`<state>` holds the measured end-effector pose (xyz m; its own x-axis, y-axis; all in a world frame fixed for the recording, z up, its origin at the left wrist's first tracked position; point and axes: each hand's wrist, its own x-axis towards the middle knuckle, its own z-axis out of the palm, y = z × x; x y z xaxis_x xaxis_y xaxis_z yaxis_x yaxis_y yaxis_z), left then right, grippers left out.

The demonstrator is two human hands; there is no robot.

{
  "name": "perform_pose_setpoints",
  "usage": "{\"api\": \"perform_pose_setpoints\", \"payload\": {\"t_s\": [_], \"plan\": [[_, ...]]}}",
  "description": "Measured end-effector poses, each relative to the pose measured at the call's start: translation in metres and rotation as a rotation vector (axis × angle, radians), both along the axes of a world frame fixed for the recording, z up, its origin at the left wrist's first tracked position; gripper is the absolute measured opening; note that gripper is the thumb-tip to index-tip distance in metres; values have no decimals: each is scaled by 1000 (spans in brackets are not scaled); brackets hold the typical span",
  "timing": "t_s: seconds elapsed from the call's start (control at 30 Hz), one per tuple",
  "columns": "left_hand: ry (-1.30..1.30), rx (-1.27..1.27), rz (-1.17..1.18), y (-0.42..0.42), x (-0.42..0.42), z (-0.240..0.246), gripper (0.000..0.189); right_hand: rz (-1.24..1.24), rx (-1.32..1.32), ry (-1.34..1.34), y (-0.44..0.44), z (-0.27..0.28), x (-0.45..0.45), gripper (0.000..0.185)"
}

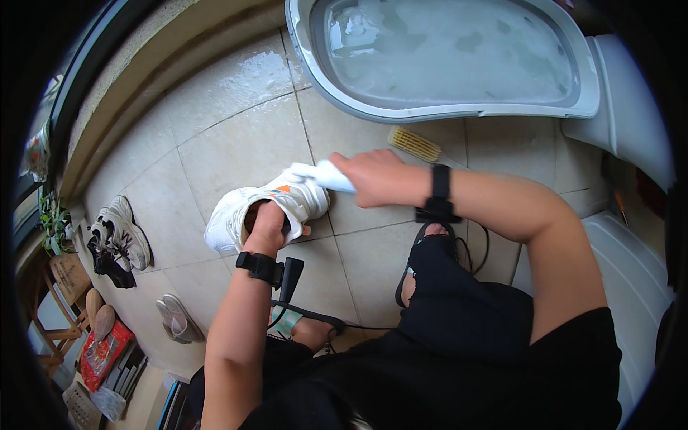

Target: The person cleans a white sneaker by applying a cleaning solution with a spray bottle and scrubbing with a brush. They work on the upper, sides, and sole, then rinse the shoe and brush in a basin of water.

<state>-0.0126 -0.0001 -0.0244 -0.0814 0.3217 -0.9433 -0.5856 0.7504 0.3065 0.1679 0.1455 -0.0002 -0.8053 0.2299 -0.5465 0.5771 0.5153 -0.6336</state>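
A white sneaker (226,220) with small orange patches is tilted just above or on the floor tiles; its contact with them is hard to make out. My left hand (270,221) reaches into its opening and holds it from inside, the fingers hidden. My right hand (374,177) grips a white and pale blue object (334,176), blurred, perhaps a brush or a tube. Its whitish tip meets the side of the sneaker. Behind my right hand, a scrub brush (415,143) with yellowish bristles lies bristles up on the floor.
A grey-white tub (376,114) of cloudy, sudsy water stands ahead. Wet floor tiles (236,80) shine beside it. Several shoes (126,231) and a pair of slippers (179,318) are at left. A cable (486,247) runs near my right foot, and a white plastic surface (618,258) lies at right.
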Motion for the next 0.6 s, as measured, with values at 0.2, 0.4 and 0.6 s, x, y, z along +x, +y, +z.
{"api": "perform_pose_setpoints", "payload": {"t_s": [0.2,0.4,0.6], "plan": [[88,-7,-123,-12,-1,0,35,135,5,-2,11,16,-5,52],[225,-14,-160,-13,-2,-17,38,83,-62,-123,-1,23,24,49],[175,26,-122,-10,4,5,42,6,-72,-47,-9,-13,-20,62]]}}
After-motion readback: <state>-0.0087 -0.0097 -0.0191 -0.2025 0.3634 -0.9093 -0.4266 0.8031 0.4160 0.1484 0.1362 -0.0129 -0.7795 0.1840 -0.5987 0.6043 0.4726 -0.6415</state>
